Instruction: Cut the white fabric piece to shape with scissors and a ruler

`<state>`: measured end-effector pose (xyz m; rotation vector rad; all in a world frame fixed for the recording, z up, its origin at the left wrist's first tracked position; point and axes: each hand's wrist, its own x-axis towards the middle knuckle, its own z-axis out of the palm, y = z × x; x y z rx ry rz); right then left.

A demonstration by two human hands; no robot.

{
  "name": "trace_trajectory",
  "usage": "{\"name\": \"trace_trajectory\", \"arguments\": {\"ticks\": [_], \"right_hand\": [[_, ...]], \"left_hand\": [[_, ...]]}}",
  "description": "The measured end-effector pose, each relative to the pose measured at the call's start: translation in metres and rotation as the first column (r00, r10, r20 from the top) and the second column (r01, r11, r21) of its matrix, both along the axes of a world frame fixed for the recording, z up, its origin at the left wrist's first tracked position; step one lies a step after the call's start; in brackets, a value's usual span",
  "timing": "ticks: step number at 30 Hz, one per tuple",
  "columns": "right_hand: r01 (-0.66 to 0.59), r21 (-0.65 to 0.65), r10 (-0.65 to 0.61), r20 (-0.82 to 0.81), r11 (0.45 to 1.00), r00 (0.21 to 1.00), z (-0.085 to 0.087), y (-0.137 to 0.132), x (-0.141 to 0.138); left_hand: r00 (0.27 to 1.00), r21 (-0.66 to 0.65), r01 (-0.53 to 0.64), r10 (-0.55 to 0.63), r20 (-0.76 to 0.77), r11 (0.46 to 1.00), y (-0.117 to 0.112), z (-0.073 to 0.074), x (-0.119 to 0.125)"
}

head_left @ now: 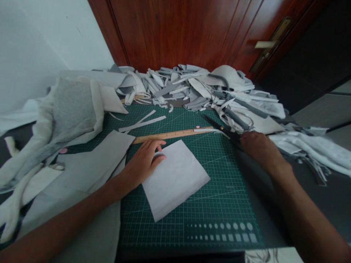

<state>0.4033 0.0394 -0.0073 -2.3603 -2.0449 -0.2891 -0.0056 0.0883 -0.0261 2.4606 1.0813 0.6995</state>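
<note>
A pale square of cloth (177, 180) lies at a slant on the green cutting mat (219, 201). At its upper left corner rests my left hand (145, 160), thumb apart from the bent fingers and nothing held between them. My right hand (257, 148) is closed round the handles of a pair of black scissors (215, 122) at the mat's right edge. The blades point up and left, over the end of a wooden ruler (164, 136) that lies beyond the cloth. Close to the blades, a thin white strip (204, 130) lies along the ruler.
Heaped scraps (175, 86) line the back of the table, below a wooden door (175, 33). Thick grey and white fabric (74, 104) is bunched at the left, with flat grey pieces (79, 171) nearer. Two narrow strips (145, 124) lie on the mat; more fabric (323, 148) lies far right.
</note>
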Motion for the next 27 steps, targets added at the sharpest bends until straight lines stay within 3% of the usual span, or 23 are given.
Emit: {"name": "trace_trajectory", "arguments": {"ticks": [3, 9, 16, 23, 27], "right_hand": [[0.049, -0.071, -0.044, 0.073, 0.996, 0.996, 0.002, 0.003, -0.004], [0.138, -0.186, -0.127, 0.069, 0.973, 0.990, 0.012, 0.002, -0.006], [0.233, -0.049, -0.234, -0.009, 0.971, 0.972, 0.020, 0.003, -0.008], [0.254, -0.055, -0.256, -0.046, 0.966, 0.965, 0.016, 0.011, -0.009], [0.293, 0.032, -0.289, -0.087, 0.956, 0.953, 0.016, 0.013, -0.012]], "left_hand": [[1.000, 0.007, 0.007, -0.007, -0.012, 1.000, 0.000, 0.000, -0.001], [0.992, -0.024, -0.018, 0.015, -0.129, 1.000, -0.004, 0.012, -0.001], [0.994, -0.020, 0.002, -0.004, -0.105, 1.000, -0.005, 0.019, 0.000], [0.998, -0.313, -0.006, -0.014, -0.061, 0.950, -0.004, 0.029, -0.003], [0.997, -0.319, -0.002, -0.022, -0.070, 0.948, -0.005, 0.031, 0.000]]}}
